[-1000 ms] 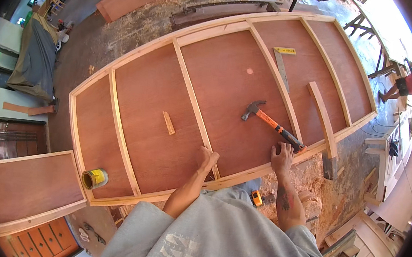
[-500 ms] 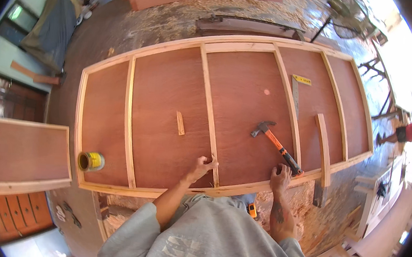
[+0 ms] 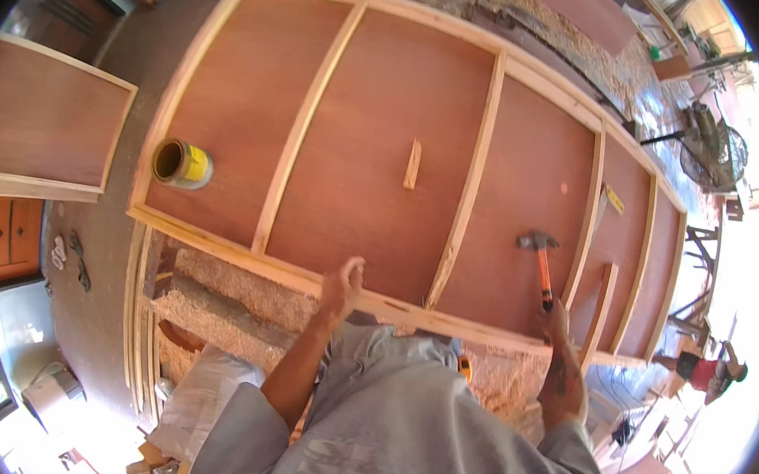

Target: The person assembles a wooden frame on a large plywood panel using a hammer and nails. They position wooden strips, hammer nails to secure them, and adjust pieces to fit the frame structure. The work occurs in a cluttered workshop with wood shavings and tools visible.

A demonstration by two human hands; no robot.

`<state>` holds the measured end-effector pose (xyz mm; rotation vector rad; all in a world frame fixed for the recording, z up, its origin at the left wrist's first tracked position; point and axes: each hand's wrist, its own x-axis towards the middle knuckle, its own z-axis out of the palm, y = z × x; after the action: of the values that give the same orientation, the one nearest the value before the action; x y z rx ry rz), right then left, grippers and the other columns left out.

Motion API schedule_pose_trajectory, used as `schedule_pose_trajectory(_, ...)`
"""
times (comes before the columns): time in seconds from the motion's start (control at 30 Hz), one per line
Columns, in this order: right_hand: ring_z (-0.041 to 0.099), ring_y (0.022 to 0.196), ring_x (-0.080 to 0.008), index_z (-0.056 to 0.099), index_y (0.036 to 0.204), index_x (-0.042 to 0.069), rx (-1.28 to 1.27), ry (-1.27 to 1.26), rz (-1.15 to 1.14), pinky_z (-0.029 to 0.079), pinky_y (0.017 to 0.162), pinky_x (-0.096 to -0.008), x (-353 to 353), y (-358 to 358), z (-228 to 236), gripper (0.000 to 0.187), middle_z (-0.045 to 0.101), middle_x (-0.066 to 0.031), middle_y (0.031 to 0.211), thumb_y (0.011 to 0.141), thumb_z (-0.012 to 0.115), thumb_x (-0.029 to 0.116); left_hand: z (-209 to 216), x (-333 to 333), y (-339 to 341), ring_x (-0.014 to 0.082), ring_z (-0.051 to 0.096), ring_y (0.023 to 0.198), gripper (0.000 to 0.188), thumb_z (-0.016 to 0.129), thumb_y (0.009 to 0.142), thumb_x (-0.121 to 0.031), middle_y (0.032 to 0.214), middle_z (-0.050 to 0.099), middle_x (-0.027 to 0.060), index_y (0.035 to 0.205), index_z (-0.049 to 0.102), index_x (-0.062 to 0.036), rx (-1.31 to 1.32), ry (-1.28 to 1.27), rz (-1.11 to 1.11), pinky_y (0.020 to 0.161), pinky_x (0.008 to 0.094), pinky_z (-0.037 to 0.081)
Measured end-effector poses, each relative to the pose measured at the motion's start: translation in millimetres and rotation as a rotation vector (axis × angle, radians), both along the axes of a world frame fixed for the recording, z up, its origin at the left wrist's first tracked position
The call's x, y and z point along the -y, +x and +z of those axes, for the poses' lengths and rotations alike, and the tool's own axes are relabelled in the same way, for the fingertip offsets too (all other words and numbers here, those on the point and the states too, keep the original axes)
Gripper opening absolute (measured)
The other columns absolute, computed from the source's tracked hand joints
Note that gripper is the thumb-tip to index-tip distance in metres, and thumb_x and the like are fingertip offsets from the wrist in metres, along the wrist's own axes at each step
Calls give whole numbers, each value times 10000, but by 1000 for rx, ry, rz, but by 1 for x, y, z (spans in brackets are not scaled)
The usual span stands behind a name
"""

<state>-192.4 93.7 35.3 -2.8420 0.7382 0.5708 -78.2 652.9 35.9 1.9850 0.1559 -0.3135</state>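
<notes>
A wide reddish-brown panel (image 3: 372, 110) framed with pale wooden battens (image 3: 467, 190) lies before me. On it, toward the right, rests a claw hammer (image 3: 543, 262) with an orange and black handle. My right hand (image 3: 555, 323) is closed around the handle's lower end, at the near edge of the frame. My left hand (image 3: 342, 286) is above the near rail, left of the middle batten, fingers curled together; whatever they may hold is too small to make out. A short wood offcut (image 3: 413, 164) lies on the panel beyond it.
An open can with a yellow label (image 3: 182, 164) stands at the panel's left end. A try square (image 3: 613, 199) and a loose wood strip (image 3: 601, 312) lie at the right. A smaller framed panel (image 3: 42, 117) is at far left, a fan (image 3: 714, 149) at far right. Another person (image 3: 702, 372) is beyond.
The view has turned, so the panel appears rotated clockwise. My left hand has left the middle batten and moved left. My right hand, beside the hammer before, now grips its handle.
</notes>
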Motion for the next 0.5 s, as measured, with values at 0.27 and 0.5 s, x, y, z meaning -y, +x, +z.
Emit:
schedule_pose_trajectory(0.27,658,633,-300,643,945,-22,-179,332,-150,508,606,-439,-134,11,107,314,621,-179,665,787,698,244,-16,-52,0,320,690,865,178,607,909,-74,941,729,135,1055,708,-67,354,332,117,794,447,509)
schedule_pose_trajectory(0.5,580,539,-148,619,1000,-13,-390,550,-201,462,500,-336,-176,-5,168,368,588,-78,667,846,797,270,-30,-26,3,247,662,762,158,672,835,-101,819,701,47,985,708,-134,366,651,133,762,420,481)
